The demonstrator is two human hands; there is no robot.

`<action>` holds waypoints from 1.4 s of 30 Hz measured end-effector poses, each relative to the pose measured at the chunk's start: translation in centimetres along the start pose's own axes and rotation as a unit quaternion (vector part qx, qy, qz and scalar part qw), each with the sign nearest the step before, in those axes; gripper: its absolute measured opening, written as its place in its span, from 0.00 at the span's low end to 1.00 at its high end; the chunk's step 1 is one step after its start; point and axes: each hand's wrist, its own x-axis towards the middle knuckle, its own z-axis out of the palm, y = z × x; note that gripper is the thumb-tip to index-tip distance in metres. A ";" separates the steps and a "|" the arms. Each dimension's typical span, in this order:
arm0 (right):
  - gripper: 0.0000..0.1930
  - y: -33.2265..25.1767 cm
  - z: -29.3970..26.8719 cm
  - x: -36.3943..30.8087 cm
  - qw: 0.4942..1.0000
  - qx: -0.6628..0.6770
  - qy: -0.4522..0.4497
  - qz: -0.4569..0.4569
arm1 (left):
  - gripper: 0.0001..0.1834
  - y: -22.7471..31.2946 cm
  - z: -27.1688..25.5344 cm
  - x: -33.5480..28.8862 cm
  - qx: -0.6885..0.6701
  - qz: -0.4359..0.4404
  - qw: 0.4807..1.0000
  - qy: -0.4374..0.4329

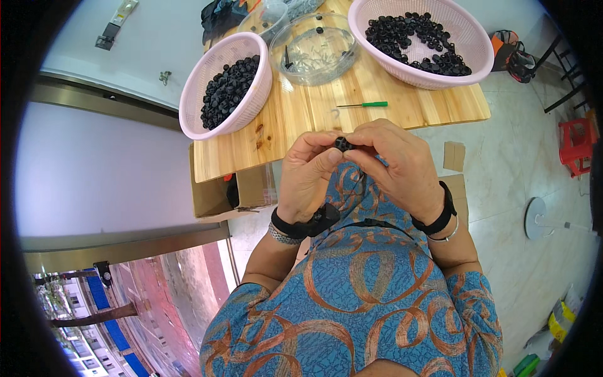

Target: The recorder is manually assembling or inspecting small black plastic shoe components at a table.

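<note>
Just in front of the table's near edge, a small round black plastic part (342,144) is pinched between my two hands. My left hand (309,164) grips it from the left with thumb and fingers. From the right, the thumb and forefinger of my right hand (394,156) close on the same part. Its exact kind is too small to make out. Beyond my hands, a screwdriver with a green handle (375,104) lies on the wooden table (301,119).
A pink basket (266,75) of black parts stands at the left, and a larger pink basket (480,56) with more at the right. Between them sits a clear round tub (314,78) with small pale pieces. A cardboard box (256,191) is under the table's left side.
</note>
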 end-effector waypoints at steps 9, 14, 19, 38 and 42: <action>0.07 -0.1 -0.3 0.0 1.000 -0.013 -0.010 -0.013 | 0.10 0.1 -0.1 -0.1 0.012 -0.001 1.000 0.005; 0.08 -0.2 -0.5 0.1 0.997 -0.053 -0.031 -0.039 | 0.11 0.3 -0.2 -0.3 0.059 0.013 0.998 0.008; 0.08 -0.3 0.2 -0.3 0.996 -0.076 0.006 -0.056 | 0.11 0.5 -0.1 -0.6 0.134 0.030 0.990 0.027; 0.08 0.0 0.0 -0.1 0.999 -0.003 -0.020 -0.041 | 0.10 0.3 0.4 -1.4 0.234 0.112 0.965 0.031; 0.09 0.8 -0.9 0.5 0.994 0.034 -0.097 -0.043 | 0.10 0.6 0.0 -1.7 0.246 0.098 0.964 0.008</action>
